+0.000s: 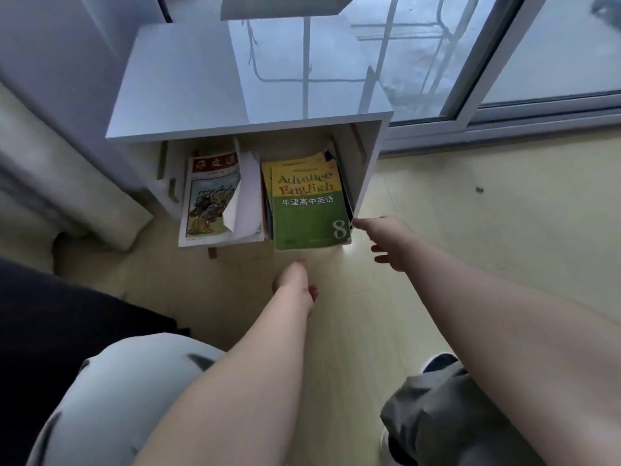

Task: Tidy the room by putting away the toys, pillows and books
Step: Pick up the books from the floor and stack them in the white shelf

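A glossy white open-fronted cabinet (pixel 201 79) stands on pale yellow plank flooring (pixel 470 257). Right of the cabinet runs a grey-framed sliding glass window (pixel 554 45), with a small dark speck (pixel 480 189) on the floor below it. Left of the cabinet hangs a pale grey curtain (pixel 50 95).

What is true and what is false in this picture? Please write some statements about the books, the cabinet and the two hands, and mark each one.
1. The green English book lies on top of the right pile in the white cabinet. True.
2. The left hand grips the green English book. False: it holds nothing and is below the book.
3. The book with the red title has a curled cover corner. True.
4. The right hand rests on the cabinet's top. False: it reaches to the green book's lower right corner.
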The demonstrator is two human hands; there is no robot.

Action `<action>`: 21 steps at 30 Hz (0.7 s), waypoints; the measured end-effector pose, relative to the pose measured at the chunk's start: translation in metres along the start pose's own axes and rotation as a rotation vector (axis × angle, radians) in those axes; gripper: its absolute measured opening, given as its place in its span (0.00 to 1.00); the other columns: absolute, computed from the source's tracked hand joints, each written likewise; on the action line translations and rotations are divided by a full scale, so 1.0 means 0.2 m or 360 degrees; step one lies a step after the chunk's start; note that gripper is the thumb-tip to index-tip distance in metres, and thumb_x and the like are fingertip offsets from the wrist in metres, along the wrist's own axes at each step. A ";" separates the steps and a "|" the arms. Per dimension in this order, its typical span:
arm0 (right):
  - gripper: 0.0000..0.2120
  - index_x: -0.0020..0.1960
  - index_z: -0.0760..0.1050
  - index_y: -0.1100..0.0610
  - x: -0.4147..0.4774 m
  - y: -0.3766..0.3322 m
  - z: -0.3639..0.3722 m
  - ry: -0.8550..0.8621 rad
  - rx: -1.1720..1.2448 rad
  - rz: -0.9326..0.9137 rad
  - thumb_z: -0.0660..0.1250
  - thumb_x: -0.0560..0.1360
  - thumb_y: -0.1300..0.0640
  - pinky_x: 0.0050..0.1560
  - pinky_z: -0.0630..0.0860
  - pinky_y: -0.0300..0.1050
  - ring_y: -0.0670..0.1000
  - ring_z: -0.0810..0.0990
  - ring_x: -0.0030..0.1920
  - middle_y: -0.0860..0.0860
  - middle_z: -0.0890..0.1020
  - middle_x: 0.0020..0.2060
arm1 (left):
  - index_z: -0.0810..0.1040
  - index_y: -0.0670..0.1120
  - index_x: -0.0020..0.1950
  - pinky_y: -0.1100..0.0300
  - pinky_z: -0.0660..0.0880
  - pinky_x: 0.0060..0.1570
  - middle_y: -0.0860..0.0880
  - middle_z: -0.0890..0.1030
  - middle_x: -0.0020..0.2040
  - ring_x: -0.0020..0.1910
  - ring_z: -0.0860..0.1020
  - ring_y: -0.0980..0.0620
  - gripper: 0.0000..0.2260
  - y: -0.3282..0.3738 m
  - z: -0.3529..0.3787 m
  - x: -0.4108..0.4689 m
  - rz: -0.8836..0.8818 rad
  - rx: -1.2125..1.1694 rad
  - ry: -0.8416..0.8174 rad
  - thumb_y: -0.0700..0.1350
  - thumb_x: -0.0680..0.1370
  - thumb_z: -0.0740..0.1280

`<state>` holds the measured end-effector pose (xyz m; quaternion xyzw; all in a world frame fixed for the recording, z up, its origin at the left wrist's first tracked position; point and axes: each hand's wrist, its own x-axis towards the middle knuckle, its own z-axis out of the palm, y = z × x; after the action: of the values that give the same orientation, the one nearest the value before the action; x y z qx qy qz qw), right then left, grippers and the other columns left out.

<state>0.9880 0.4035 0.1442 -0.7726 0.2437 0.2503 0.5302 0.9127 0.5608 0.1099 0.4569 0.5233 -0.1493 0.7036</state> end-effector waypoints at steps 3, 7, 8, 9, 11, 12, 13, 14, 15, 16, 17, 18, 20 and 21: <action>0.30 0.70 0.72 0.60 0.03 0.04 0.01 -0.0003 0.0080 0.0070 0.74 0.75 0.44 0.58 0.77 0.56 0.59 0.77 0.58 0.57 0.76 0.58 | 0.78 0.46 0.61 0.60 0.74 0.33 0.48 0.76 0.48 0.41 0.75 0.49 0.16 0.01 -0.02 0.06 -0.0010 -0.0102 0.0052 0.51 0.77 0.73; 0.33 0.72 0.70 0.57 0.17 0.11 0.04 -0.0019 0.0347 0.0218 0.76 0.73 0.46 0.60 0.77 0.56 0.60 0.76 0.61 0.57 0.74 0.66 | 0.75 0.45 0.64 0.55 0.80 0.48 0.46 0.75 0.53 0.51 0.76 0.47 0.23 0.05 -0.02 0.22 -0.0013 -0.0172 0.0003 0.55 0.75 0.75; 0.34 0.73 0.70 0.57 0.21 0.12 0.05 -0.0024 0.0410 0.0244 0.76 0.73 0.46 0.62 0.77 0.57 0.60 0.76 0.64 0.57 0.74 0.68 | 0.74 0.46 0.66 0.52 0.80 0.55 0.46 0.74 0.55 0.55 0.76 0.46 0.24 0.06 -0.01 0.27 -0.0006 -0.0183 -0.0016 0.54 0.75 0.75; 0.34 0.74 0.69 0.57 0.25 0.12 0.06 -0.0030 0.0470 0.0263 0.76 0.73 0.46 0.64 0.77 0.57 0.60 0.75 0.66 0.57 0.73 0.69 | 0.74 0.46 0.67 0.50 0.78 0.61 0.46 0.73 0.56 0.57 0.75 0.46 0.24 0.08 -0.01 0.31 0.0008 -0.0202 -0.0033 0.54 0.76 0.75; 0.35 0.74 0.68 0.57 0.34 0.12 0.08 -0.0042 0.0590 0.0296 0.76 0.73 0.46 0.66 0.75 0.58 0.60 0.74 0.68 0.57 0.72 0.71 | 0.72 0.45 0.70 0.47 0.75 0.66 0.45 0.72 0.60 0.62 0.73 0.44 0.27 0.11 0.00 0.39 0.0032 -0.0289 -0.0057 0.53 0.76 0.76; 0.35 0.75 0.67 0.57 0.39 0.11 0.09 -0.0051 0.0635 0.0300 0.76 0.74 0.46 0.67 0.75 0.59 0.60 0.73 0.69 0.57 0.71 0.72 | 0.72 0.45 0.72 0.46 0.74 0.66 0.45 0.71 0.63 0.63 0.73 0.44 0.29 0.14 0.02 0.44 0.0049 -0.0353 -0.0074 0.53 0.75 0.76; 0.36 0.75 0.67 0.57 0.44 0.10 0.10 -0.0058 0.0672 0.0301 0.76 0.74 0.46 0.68 0.74 0.59 0.60 0.73 0.70 0.57 0.71 0.73 | 0.71 0.45 0.73 0.46 0.74 0.67 0.44 0.71 0.66 0.64 0.73 0.43 0.30 0.16 0.03 0.48 0.0068 -0.0407 -0.0093 0.52 0.75 0.76; 0.36 0.76 0.66 0.56 0.49 0.09 0.11 -0.0062 0.0710 0.0310 0.76 0.74 0.47 0.68 0.74 0.59 0.60 0.73 0.70 0.57 0.70 0.73 | 0.71 0.45 0.74 0.46 0.73 0.67 0.44 0.71 0.68 0.64 0.72 0.43 0.30 0.17 0.03 0.53 0.0086 -0.0457 -0.0106 0.51 0.75 0.76; 0.36 0.76 0.66 0.57 0.53 0.08 0.13 -0.0083 0.0751 0.0334 0.76 0.73 0.47 0.68 0.74 0.59 0.60 0.73 0.70 0.57 0.70 0.73 | 0.72 0.45 0.73 0.46 0.73 0.67 0.43 0.71 0.67 0.64 0.73 0.43 0.29 0.19 0.03 0.57 0.0098 -0.0494 -0.0110 0.50 0.76 0.76; 0.35 0.74 0.67 0.57 0.57 0.08 0.15 -0.0121 0.0792 0.0361 0.76 0.74 0.48 0.68 0.75 0.59 0.59 0.75 0.69 0.56 0.72 0.71 | 0.73 0.45 0.71 0.46 0.73 0.67 0.43 0.73 0.66 0.63 0.74 0.43 0.26 0.19 0.03 0.60 0.0099 -0.0526 -0.0118 0.49 0.76 0.76; 0.32 0.72 0.70 0.59 0.60 0.07 0.17 -0.0166 0.0839 0.0389 0.76 0.74 0.49 0.67 0.76 0.57 0.58 0.78 0.65 0.56 0.75 0.68 | 0.76 0.44 0.68 0.47 0.74 0.66 0.43 0.76 0.63 0.61 0.76 0.44 0.22 0.20 0.03 0.62 0.0096 -0.0572 -0.0133 0.48 0.77 0.75; 0.28 0.69 0.73 0.60 0.62 0.08 0.20 -0.0207 0.0896 0.0430 0.76 0.74 0.50 0.64 0.79 0.56 0.57 0.82 0.61 0.56 0.78 0.64 | 0.78 0.43 0.63 0.49 0.75 0.63 0.43 0.79 0.61 0.58 0.78 0.45 0.16 0.21 0.02 0.66 0.0098 -0.0636 -0.0159 0.46 0.77 0.74; 0.19 0.61 0.77 0.62 0.66 0.08 0.24 -0.0256 0.0970 0.0490 0.75 0.75 0.54 0.59 0.82 0.55 0.57 0.85 0.54 0.57 0.82 0.56 | 0.80 0.42 0.55 0.48 0.77 0.64 0.43 0.85 0.53 0.54 0.82 0.45 0.07 0.23 0.03 0.71 0.0113 -0.0748 -0.0275 0.43 0.79 0.72; 0.15 0.58 0.78 0.62 0.67 0.09 0.25 -0.0278 0.0991 0.0509 0.75 0.75 0.55 0.59 0.82 0.55 0.57 0.85 0.52 0.57 0.84 0.52 | 0.80 0.42 0.54 0.46 0.77 0.65 0.42 0.86 0.51 0.55 0.83 0.44 0.05 0.24 0.04 0.72 0.0115 -0.0786 -0.0318 0.41 0.80 0.70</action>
<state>1.0718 0.4309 0.0300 -0.5018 0.3799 0.3088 0.7131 1.0098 0.6189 0.0073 0.2728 0.4551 -0.0361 0.8469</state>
